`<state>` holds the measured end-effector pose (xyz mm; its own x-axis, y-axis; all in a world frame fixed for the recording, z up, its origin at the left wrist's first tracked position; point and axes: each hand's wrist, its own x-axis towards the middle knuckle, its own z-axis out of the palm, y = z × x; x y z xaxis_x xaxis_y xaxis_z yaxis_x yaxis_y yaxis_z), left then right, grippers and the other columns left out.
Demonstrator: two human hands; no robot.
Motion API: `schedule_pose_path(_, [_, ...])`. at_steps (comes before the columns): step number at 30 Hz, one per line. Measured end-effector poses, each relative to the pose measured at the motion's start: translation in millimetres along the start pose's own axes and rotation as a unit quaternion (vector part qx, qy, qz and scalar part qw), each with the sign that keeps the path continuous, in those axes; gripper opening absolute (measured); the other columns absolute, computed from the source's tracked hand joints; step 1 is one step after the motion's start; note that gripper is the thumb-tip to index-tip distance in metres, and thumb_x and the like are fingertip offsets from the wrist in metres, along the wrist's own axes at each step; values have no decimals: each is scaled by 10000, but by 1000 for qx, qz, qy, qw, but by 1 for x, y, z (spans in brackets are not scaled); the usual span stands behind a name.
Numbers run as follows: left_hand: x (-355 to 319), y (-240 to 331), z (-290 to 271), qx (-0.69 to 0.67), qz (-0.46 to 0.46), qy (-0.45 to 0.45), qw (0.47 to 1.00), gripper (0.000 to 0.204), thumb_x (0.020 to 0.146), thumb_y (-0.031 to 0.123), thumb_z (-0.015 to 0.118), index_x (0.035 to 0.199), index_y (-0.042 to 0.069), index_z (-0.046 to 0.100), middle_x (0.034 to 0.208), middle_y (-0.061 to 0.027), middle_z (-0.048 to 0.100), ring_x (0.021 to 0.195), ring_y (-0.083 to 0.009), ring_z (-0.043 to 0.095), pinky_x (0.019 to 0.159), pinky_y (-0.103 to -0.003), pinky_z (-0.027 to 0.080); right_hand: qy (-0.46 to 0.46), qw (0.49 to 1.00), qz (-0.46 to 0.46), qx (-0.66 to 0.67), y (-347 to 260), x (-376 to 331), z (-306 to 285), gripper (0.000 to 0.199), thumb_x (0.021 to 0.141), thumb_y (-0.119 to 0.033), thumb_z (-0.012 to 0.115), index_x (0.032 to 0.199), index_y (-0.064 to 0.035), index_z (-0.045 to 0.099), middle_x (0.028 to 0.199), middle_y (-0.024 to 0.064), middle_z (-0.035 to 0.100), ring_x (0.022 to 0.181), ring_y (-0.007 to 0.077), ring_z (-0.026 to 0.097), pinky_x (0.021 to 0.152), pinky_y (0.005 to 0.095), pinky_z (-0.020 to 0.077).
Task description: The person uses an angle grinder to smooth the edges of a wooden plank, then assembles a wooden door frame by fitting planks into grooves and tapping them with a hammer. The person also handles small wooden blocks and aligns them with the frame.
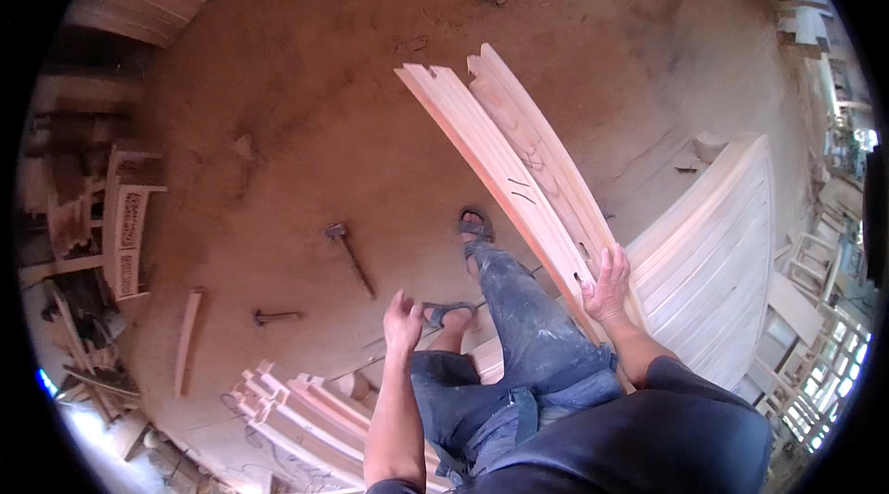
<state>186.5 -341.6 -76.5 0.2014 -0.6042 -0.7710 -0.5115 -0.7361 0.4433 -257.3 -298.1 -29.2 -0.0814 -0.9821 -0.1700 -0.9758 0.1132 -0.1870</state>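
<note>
Head view, looking down on two pale wooden rails (519, 188) that slant side by side from beside the wearer's right thigh to the upper middle, where their notched ends stand apart. Near the wearer, each rail shows a dark slot; the left one also bears two short dark strokes midway. The right hand (607, 286) lies across the rails beside these slots, thumb on the left rail and fingers reaching over toward the right, in what appears a part-closed hold on both. The left hand (403, 320), well apart from the rails, is raised with fingers loosely curled; nothing shows in it, though its palm is hidden and one cannot tell whether it is empty.

On the floor (278, 151), to the left, lie a hammer (354, 261), a smaller hammer (280, 316) and a narrow strip (189, 341). A stack (296, 420) of similar timber fills the lower left; a broad slatted panel (708, 262) stands at the right.

The step in hand is judged to be steadying the paired rails. Any shift of them would call for a firm right grasp and for the left hand's support, their length extending far beyond one hold.
</note>
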Motion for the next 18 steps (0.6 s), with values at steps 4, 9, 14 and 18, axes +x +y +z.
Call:
schedule_pose_path(4, [31, 154, -37, 62, 135, -2, 989, 609, 888, 205, 650, 1416, -48, 481, 1371, -222, 595, 1295, -302, 568, 1084, -373, 435, -75, 997, 36, 8, -5, -1, -10, 903, 788, -246, 660, 1512, 33, 197, 1543, 329, 177, 1419, 520, 202, 1173, 620, 180])
schedule_pose_path(9, [98, 302, -63, 167, 285, 11, 944, 700, 855, 155, 706, 1478, 4, 424, 1512, -199, 459, 1415, -335, 421, 1164, -410, 345, -133, 988, 72, 35, -13, 12, -32, 916, 816, -257, 714, 1514, 17, 188, 1554, 306, 160, 1457, 506, 145, 1204, 608, 138])
schedule_pose_path(14, [166, 381, -61, 311, 462, 26, 830, 722, 754, 119, 746, 1416, 23, 476, 1461, -191, 494, 1390, -377, 410, 1183, -450, 320, -152, 983, 98, 38, -14, 18, -27, 912, 820, -245, 735, 1509, 7, 193, 1555, 298, 163, 1469, 494, 140, 1212, 611, 126])
schedule_pose_path(18, [192, 434, -60, 452, 417, -132, 777, 693, 713, 106, 744, 1365, 27, 524, 1436, -178, 525, 1394, -359, 408, 1186, -471, 318, -168, 974, 142, 54, -18, 25, -37, 913, 811, -200, 752, 1518, 6, 212, 1576, 272, 162, 1483, 474, 149, 1213, 606, 132])
